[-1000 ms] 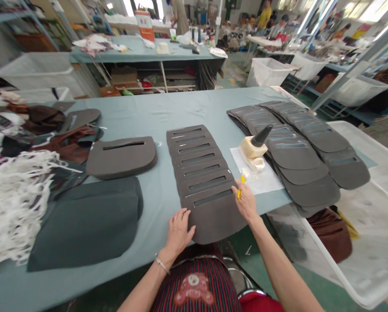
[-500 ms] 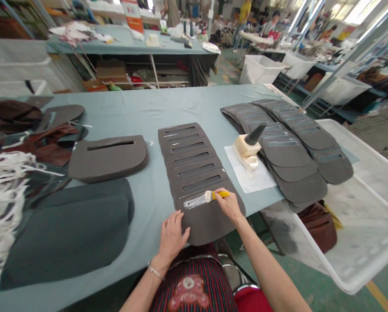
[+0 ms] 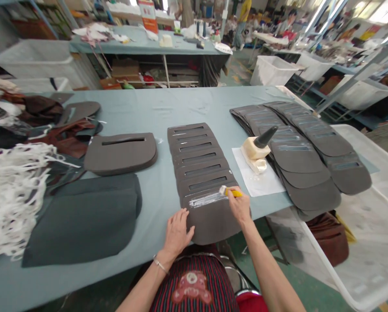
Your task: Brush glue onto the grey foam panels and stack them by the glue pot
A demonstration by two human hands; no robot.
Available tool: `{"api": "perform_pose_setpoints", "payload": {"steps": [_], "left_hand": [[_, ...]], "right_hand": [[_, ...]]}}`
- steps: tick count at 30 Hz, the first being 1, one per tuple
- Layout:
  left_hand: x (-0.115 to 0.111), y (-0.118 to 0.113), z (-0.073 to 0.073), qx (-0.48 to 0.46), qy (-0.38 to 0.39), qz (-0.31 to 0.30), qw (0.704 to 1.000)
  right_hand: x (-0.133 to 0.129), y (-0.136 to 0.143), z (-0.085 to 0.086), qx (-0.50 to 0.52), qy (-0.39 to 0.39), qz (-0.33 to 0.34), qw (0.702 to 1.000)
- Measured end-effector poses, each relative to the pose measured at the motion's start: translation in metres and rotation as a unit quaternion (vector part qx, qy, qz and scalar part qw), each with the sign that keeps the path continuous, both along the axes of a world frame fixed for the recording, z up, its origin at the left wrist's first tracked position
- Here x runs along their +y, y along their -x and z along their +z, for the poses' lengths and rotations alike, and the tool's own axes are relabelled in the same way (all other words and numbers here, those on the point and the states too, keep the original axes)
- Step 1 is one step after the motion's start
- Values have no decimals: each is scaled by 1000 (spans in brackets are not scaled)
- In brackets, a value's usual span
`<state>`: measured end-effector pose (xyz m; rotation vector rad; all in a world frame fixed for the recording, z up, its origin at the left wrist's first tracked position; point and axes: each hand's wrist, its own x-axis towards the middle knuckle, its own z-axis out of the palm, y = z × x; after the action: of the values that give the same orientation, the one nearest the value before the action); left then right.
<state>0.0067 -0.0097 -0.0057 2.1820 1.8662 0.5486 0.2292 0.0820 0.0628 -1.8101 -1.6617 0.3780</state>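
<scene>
Brush (image 3: pixel 230 192) with a yellow handle, clamped in my right hand's (image 3: pixel 240 207) fingers, lies crosswise along the wet slot of the nearest grey slotted panel (image 3: pixel 213 216); my left hand (image 3: pixel 177 232) lies flat, fingers spread, on that panel's left edge, at the worktop's (image 3: pixel 161 112) near rim.

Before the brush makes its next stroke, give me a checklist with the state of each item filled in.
1. Left hand flat on the nearest grey panel, pinning it: ok.
2. Right hand with a closed grip on the yellow-handled brush: ok.
3. Bristles on the panel beside its slot, wet white streak along it: ok.
4. Glue left on the bristles: cannot tell.
5. Glue bottle lying on the white sheet, close to the right of the brush: ok.
6. Next panel up the overlapped row exposed at its slot: ok.
</scene>
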Motion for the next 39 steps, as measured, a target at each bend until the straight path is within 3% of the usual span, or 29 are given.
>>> {"api": "perform_pose_setpoints", "payload": {"steps": [3,5,10,12,15,17,19,20,22,25,27,29,30,33,35,37,39], "left_hand": [[0,0,-1,-7,2,4,1000],[-1,0,-1,-14,2,6,1000],[-1,5,4,-29,4,3,1000],[2,6,6,-35,4,8,999],[11,6,8,-32,-6,21,999],[16,4,8,-19,-16,23,999],[20,1,8,-4,-19,21,1000],[20,0,7,2,-18,23,1000],[20,-2,6,12,-17,25,999],[19,-2,6,17,-18,31,999],[19,-2,8,18,-19,35,999],[19,-2,9,21,-20,36,999],[20,-2,10,23,-21,35,999],[20,-3,10,31,-20,33,999],[19,-4,8,35,-18,33,999],[18,-3,7,32,-17,35,999],[18,-2,7,23,-18,37,999]], "right_hand": [[-17,54,-9,76,19,186,979],[-21,60,-15,87,39,217,971],[7,-11,-7,-10,15,8,1000],[15,-15,3,-27,3,-22,999],[10,34,8,51,-26,51,997],[5,78,2,102,-26,137,985],[6,100,-7,113,-10,189,975],[9,98,-11,110,0,192,975],[22,68,-14,95,12,146,985],[46,-5,-5,36,3,15,999],[55,-33,3,-28,-11,-68,997],[53,-27,6,-49,-30,-89,994],[48,-13,4,-36,-38,-66,996],[27,36,-7,40,-36,96,994],[20,44,-14,70,-17,154,985],[24,21,-16,80,-13,105,991],[35,-18,-12,69,-26,3,997]]}}
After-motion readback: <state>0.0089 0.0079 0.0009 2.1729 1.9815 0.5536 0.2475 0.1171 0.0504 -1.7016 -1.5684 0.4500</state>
